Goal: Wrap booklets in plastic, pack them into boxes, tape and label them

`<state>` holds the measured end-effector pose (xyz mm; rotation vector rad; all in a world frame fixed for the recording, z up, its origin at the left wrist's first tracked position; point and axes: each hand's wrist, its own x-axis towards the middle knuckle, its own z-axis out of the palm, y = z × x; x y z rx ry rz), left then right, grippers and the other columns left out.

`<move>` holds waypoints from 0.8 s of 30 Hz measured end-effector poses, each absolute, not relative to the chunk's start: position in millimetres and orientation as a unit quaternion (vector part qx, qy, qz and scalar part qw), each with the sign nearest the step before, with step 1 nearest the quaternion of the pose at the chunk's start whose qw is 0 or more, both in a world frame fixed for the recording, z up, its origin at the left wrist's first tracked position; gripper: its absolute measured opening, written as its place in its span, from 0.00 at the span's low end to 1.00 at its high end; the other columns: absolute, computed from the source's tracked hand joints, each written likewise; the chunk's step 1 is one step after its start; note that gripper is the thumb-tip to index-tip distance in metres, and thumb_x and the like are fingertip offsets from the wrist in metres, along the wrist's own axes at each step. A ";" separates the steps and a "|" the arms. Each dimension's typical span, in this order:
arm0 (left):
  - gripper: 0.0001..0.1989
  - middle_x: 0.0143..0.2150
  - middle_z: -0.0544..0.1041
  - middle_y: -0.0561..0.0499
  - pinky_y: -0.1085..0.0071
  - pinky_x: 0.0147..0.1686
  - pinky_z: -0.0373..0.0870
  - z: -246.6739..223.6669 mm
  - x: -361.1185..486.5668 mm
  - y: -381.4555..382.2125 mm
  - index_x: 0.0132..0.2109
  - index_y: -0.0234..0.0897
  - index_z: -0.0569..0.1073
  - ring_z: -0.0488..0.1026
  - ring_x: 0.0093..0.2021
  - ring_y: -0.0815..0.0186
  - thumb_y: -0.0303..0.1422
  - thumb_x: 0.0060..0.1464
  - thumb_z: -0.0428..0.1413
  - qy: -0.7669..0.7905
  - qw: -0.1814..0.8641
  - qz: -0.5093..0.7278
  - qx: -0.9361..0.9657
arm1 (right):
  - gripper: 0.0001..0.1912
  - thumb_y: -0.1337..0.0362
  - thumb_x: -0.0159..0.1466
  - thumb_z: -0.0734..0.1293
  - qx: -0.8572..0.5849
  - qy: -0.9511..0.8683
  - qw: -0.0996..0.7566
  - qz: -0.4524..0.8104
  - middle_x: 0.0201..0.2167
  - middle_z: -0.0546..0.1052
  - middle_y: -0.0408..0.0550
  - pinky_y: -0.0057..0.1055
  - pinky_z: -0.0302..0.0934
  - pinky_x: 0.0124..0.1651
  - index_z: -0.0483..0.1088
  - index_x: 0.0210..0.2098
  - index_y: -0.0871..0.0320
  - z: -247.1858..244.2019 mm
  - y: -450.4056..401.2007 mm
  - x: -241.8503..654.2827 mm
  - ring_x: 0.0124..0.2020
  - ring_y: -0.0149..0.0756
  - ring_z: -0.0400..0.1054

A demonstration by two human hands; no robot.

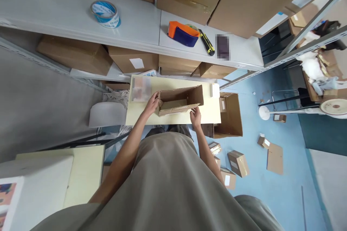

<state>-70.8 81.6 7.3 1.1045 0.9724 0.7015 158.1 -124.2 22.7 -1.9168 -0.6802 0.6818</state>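
An open cardboard box (175,110) is held over the cream table (207,116), its inside facing up and nothing seen in it. My left hand (152,103) grips its left end, fingers closed on the edge. At the near right corner my right hand (195,117) has its fingers bent against the box's lower edge; part of them is hidden. Left of the box lies a clear plastic pack (141,89). Beyond its right end sits a small white box (215,90).
On the grey shelf (141,25) ahead are a tape roll (105,14), an orange and blue tape dispenser (183,34) and a yellow utility knife (206,42). A large open carton (230,115) stands right of the table. Several boxes (238,163) lie on the blue floor. A grey stool (107,114) is at left.
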 end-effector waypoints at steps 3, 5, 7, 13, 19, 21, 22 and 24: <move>0.21 0.67 0.76 0.38 0.52 0.69 0.69 5.5 -87.2 71.9 0.60 0.41 0.79 0.73 0.69 0.50 0.33 0.60 0.64 0.455 0.718 0.287 0.441 | 0.21 0.47 0.64 0.62 -0.793 -0.249 0.482 0.279 0.51 0.82 0.58 0.52 0.70 0.64 0.73 0.48 0.55 34.5 -126.5 173.1 0.59 0.49 0.76; 0.20 0.66 0.77 0.38 0.53 0.61 0.76 6.8 -98.4 63.6 0.60 0.42 0.79 0.75 0.67 0.48 0.38 0.62 0.65 0.478 0.740 0.268 0.390 | 0.27 0.41 0.67 0.61 -0.782 -0.228 0.504 0.287 0.54 0.82 0.60 0.52 0.72 0.63 0.75 0.49 0.56 46.4 -125.6 189.4 0.61 0.50 0.76; 0.22 0.64 0.78 0.38 0.56 0.55 0.80 10.7 -106.4 55.8 0.59 0.43 0.79 0.76 0.65 0.47 0.43 0.62 0.67 0.487 0.756 0.258 0.353 | 0.33 0.36 0.70 0.60 -0.758 -0.225 0.529 0.308 0.61 0.80 0.62 0.52 0.71 0.64 0.77 0.54 0.57 59.8 -120.5 206.5 0.65 0.51 0.74; 0.30 0.69 0.74 0.36 0.56 0.57 0.78 20.2 -100.4 50.8 0.63 0.45 0.78 0.73 0.69 0.45 0.49 0.57 0.70 0.490 0.742 0.265 0.372 | 0.42 0.28 0.69 0.60 -0.696 -0.253 0.511 0.437 0.70 0.74 0.59 0.51 0.64 0.72 0.77 0.62 0.54 79.0 -82.1 229.3 0.71 0.52 0.69; 0.38 0.56 0.83 0.37 0.55 0.64 0.72 -0.6 -67.3 78.2 0.69 0.42 0.72 0.77 0.64 0.47 0.53 0.57 0.69 0.506 0.699 0.254 0.438 | 0.43 0.27 0.66 0.61 -0.739 -0.271 0.462 0.409 0.63 0.80 0.60 0.51 0.69 0.65 0.76 0.61 0.56 46.3 -52.5 224.6 0.62 0.51 0.76; 0.39 0.52 0.84 0.36 0.52 0.65 0.70 -7.6 -56.5 87.6 0.69 0.39 0.71 0.78 0.62 0.44 0.54 0.59 0.67 0.536 0.675 0.227 0.453 | 0.45 0.27 0.64 0.62 -0.779 -0.278 0.439 0.352 0.63 0.79 0.62 0.52 0.68 0.67 0.76 0.60 0.59 32.5 -42.4 234.0 0.64 0.53 0.74; 0.39 0.52 0.84 0.35 0.51 0.65 0.68 -10.5 -51.9 91.6 0.68 0.36 0.71 0.78 0.62 0.43 0.54 0.59 0.67 0.555 0.658 0.219 0.460 | 0.46 0.28 0.63 0.63 -0.797 -0.281 0.427 0.322 0.64 0.78 0.64 0.52 0.66 0.68 0.75 0.61 0.60 26.4 -35.8 241.3 0.66 0.54 0.72; 0.38 0.58 0.81 0.31 0.49 0.68 0.65 -15.1 -44.2 98.5 0.66 0.34 0.73 0.75 0.66 0.40 0.54 0.59 0.66 0.583 0.623 0.217 0.474 | 0.48 0.29 0.62 0.64 -0.826 -0.283 0.396 0.286 0.66 0.75 0.68 0.54 0.63 0.70 0.73 0.63 0.64 16.5 -19.4 259.5 0.69 0.57 0.68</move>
